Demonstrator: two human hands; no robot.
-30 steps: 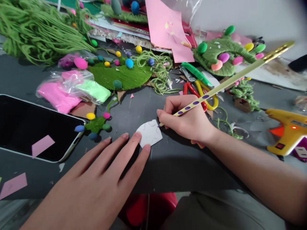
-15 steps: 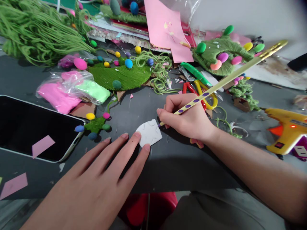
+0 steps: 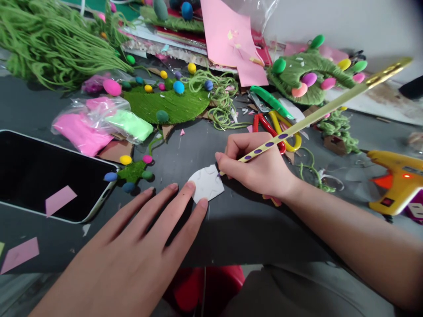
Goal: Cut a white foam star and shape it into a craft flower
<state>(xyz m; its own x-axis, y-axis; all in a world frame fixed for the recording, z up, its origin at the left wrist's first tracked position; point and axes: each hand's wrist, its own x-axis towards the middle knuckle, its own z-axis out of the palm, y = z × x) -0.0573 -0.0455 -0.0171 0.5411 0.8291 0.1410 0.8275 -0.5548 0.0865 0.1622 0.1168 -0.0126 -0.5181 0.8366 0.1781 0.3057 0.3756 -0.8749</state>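
Pale yellow with purple dots, a pencil (image 3: 299, 124) sits in the closed fingers of my right hand (image 3: 257, 165). Its tip meets the right edge of a small white piece (image 3: 208, 184), rounded at the upper left, with faint curved lines across its face. My left hand (image 3: 142, 237) lies flat with fingers apart. Its index fingertip and thumb rest on the left and lower edges of the white piece. Just beyond my right hand are red- and yellow-handled pliers or scissors (image 3: 291, 141), partly hidden by the pencil and hand.
A phone (image 3: 39, 176) lies at left near pink and green clay bags (image 3: 82, 132). Behind are a green leaf shape (image 3: 165, 103), yarn (image 3: 59, 48) and pink paper (image 3: 228, 35). A yellow glue gun (image 3: 393, 176) with a lit red light is at right.
The pencil's upper end has swung slightly to the right and lower, while its tip stays at the white piece's edge. My left hand keeps its place.
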